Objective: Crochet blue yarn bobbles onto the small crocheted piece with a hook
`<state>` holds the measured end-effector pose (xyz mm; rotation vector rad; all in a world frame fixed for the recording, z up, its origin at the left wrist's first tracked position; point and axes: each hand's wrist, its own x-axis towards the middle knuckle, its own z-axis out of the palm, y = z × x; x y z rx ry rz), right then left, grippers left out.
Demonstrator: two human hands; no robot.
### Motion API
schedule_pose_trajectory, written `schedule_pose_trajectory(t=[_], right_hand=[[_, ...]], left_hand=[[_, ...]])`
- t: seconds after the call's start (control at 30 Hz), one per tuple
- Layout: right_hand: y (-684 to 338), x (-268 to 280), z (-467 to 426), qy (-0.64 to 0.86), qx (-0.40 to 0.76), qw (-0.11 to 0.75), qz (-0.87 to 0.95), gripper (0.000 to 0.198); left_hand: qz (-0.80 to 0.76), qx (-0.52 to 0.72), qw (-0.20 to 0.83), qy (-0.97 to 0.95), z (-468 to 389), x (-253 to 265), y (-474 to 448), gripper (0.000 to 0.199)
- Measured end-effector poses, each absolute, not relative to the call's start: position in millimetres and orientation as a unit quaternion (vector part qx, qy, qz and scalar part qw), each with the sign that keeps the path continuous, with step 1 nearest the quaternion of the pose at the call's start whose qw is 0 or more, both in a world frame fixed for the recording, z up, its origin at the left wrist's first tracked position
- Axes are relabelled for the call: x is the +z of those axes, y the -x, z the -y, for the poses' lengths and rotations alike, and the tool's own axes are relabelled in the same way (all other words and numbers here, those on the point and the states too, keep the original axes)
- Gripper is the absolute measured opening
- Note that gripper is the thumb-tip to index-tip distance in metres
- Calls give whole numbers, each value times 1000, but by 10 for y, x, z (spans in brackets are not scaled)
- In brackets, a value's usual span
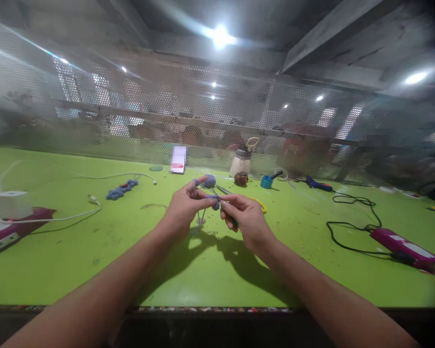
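My left hand pinches a small purple crochet piece between thumb and fingers. Purple yarn loops over its raised index finger, and loose strands hang below. My right hand is closed around a crochet hook, whose green handle shows under the fingers; its tip meets the piece and cannot be made out. Just beyond the left fingertips lies a ball of purple yarn. Scissors with yellow handles rest behind my right hand, partly hidden by it.
Further back on the green table stand a phone, a bottle, a dark patterned ball and a blue pot. A blue crocheted strip lies left. Power strips with cables flank both sides.
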<state>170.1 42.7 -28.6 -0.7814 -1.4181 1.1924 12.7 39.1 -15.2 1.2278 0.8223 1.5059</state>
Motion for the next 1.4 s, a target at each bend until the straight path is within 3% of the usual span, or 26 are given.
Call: schedule_pose_trajectory(t=[0.1, 0.23, 0.43, 0.57, 1.03, 1.3, 1.4], right_hand=[[-1783, -270, -485, 314, 330, 529, 716, 19], [-1912, -219, -548, 266, 68, 471, 838, 29], [-2014, -148, -567, 254, -68, 378, 888, 36], [-2009, -137, -554, 235, -26, 394, 888, 34], [-1937, -152, -531, 302, 345, 469, 755, 31], [-1943, -104, -520, 323, 460, 458, 689, 32], [-1947, -110, -521, 324, 494, 451, 669, 32]], left_hand=[[-330, 617, 501, -510, -382, -109, -99, 73], [-337, 628, 470, -521, -355, -61, -62, 67], [-334, 617, 503, -504, -372, -44, 18, 47], [-325, 605, 546, -480, -390, -19, 35, 40], [-349, 527, 572, -522, -377, -39, -14, 28], [-336, 530, 567, -534, -358, -32, -2, 50], [-328, 530, 564, -541, -362, -40, 5, 50]])
